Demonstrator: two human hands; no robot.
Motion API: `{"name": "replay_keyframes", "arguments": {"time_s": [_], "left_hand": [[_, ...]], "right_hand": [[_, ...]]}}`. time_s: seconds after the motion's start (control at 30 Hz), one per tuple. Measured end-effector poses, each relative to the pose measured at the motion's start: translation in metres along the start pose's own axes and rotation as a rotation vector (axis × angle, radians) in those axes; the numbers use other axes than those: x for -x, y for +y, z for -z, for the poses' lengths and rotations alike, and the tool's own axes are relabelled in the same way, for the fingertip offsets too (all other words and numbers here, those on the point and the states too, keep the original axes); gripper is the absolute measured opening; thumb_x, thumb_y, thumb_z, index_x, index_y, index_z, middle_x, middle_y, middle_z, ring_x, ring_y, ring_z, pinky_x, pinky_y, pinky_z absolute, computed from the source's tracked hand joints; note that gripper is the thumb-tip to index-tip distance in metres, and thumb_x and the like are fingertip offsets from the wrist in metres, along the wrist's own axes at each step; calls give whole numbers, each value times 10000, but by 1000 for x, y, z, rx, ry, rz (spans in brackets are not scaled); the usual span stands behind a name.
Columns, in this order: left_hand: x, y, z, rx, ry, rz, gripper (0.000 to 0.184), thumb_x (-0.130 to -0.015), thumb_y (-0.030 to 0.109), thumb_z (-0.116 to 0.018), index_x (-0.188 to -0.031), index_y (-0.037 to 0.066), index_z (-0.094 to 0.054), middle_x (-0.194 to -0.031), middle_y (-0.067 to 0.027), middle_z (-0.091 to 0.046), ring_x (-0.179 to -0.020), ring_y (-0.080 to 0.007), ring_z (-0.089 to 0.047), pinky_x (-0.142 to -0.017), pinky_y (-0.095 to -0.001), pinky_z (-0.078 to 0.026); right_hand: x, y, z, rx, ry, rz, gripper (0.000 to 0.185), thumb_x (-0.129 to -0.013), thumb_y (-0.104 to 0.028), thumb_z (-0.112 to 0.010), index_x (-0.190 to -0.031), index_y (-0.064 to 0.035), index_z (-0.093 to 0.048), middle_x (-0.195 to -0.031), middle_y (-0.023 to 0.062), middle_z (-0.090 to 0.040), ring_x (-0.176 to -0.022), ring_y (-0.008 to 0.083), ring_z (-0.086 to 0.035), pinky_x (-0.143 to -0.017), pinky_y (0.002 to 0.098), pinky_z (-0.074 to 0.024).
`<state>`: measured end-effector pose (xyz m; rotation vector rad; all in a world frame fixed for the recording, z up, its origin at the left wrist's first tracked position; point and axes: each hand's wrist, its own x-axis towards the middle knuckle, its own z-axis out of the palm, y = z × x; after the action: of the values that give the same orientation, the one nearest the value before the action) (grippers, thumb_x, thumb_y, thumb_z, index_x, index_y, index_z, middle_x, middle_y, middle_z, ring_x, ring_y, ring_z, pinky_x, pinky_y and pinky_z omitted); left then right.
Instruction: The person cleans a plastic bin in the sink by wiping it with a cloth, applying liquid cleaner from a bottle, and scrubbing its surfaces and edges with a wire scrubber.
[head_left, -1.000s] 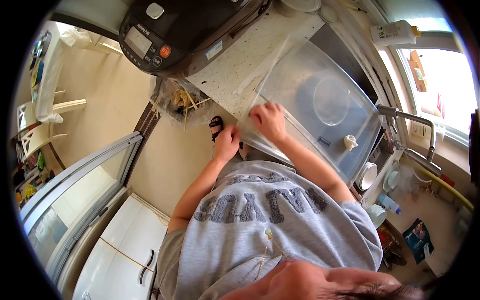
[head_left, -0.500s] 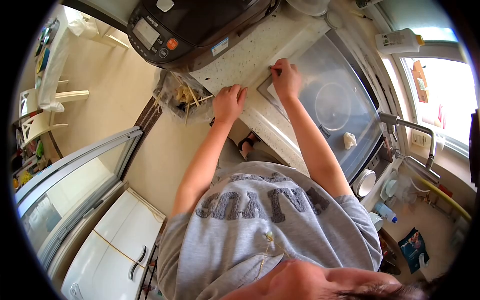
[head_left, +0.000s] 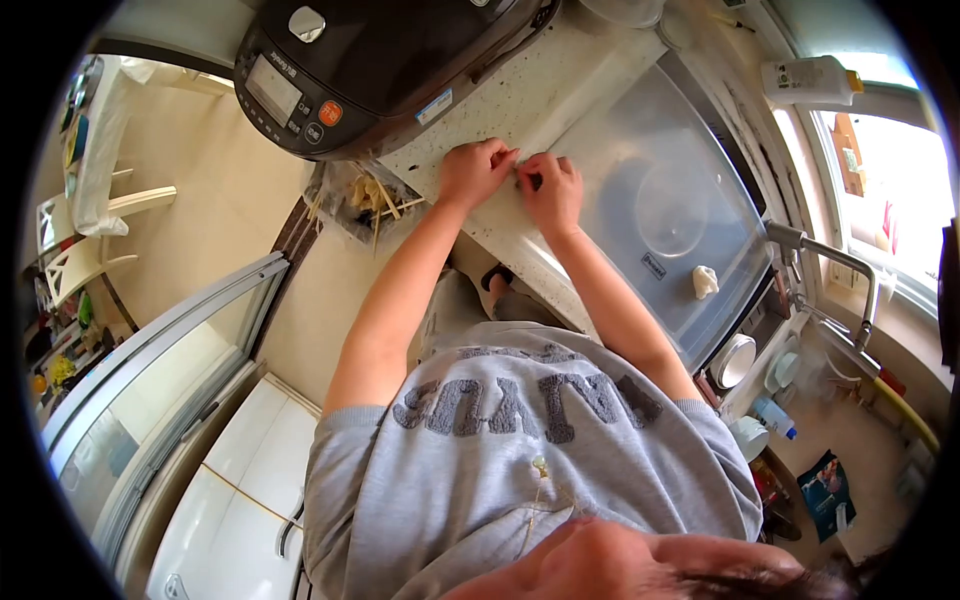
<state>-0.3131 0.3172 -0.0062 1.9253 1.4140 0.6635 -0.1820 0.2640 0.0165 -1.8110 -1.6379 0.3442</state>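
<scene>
My left hand point(head_left: 474, 174) is over the speckled counter point(head_left: 590, 62), its thumb and fingers pinched together. Close beside it on the right, my right hand point(head_left: 552, 190) is also closed, fingers curled at the near left edge of a large translucent plastic lid or container point(head_left: 625, 225). The fingertips of both hands nearly meet. Whatever they may hold is too small to make out. A small white crumpled piece point(head_left: 705, 282) lies on the translucent plastic, at its right part.
A dark rice cooker point(head_left: 370, 70) stands on the counter at upper left. Below it hangs a clear bag point(head_left: 365, 200) with wooden sticks. A metal faucet point(head_left: 850, 262) is at right, near a white bottle point(head_left: 812, 80) on the window ledge. A sliding glass door point(head_left: 160, 360) stands at left.
Both hands have moved forward over the counter from its near edge. In the last half second my left hand moved up and right, my right hand slightly left and down, bringing them together.
</scene>
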Motion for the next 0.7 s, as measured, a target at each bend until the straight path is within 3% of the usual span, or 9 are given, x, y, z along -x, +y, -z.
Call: {"name": "replay_keyframes", "arguments": {"time_s": [0.07, 0.13, 0.3, 0.37, 0.5, 0.7], "left_hand": [[-6, 0, 2, -23, 6, 9, 257, -788, 366, -645, -702, 124, -635, -582, -37, -607, -504, -202, -581, -472, -309, -450], [-4, 0, 2, -8, 15, -16, 261, -786, 366, -647, -692, 123, -635, -571, -35, -603, -496, -198, -578, -463, -306, -448], [0, 1, 0, -34, 6, -3, 274, -768, 381, -662, -676, 126, -626, -557, -19, -596, -492, -187, -573, -456, -303, -443], [-4, 1, 3, 22, -34, 25, 298, -742, 436, -666, -660, 156, -609, -563, -5, -595, -510, -201, -580, -459, -323, -447], [-4, -1, -1, -22, -13, 1, 282, -709, 415, -698, -646, 159, -598, -541, 5, -575, -491, -199, -563, -454, -325, -441], [-4, -1, -3, 29, -26, 38, 283, -713, 412, -694, -639, 158, -593, -535, 3, -573, -483, -196, -562, -449, -319, -438]], "right_hand": [[11, -8, 0, 47, -13, 13, 134, -681, -90, -663, -759, -116, -557, -710, -15, -614, -753, 230, -555, -705, 361, -416], [30, -7, 12, -63, -217, 155, 138, -677, -87, -665, -755, -116, -555, -709, -14, -612, -758, 220, -557, -701, 359, -414], [37, -11, 7, -107, -182, 50, 135, -681, -97, -668, -749, -120, -554, -687, -24, -613, -734, 209, -563, -703, 355, -421], [30, -20, -4, -86, -169, 87, 138, -684, -109, -675, -749, -120, -553, -689, -29, -617, -726, 208, -565, -699, 360, -426], [43, -4, 28, -74, -288, 55, 122, -688, -96, -661, -742, -112, -552, -691, -28, -618, -732, 210, -560, -673, 357, -422], [32, -15, 6, -89, -234, 91, 119, -678, -95, -660, -737, -113, -558, -693, -19, -618, -725, 215, -558, -665, 358, -423]]}}
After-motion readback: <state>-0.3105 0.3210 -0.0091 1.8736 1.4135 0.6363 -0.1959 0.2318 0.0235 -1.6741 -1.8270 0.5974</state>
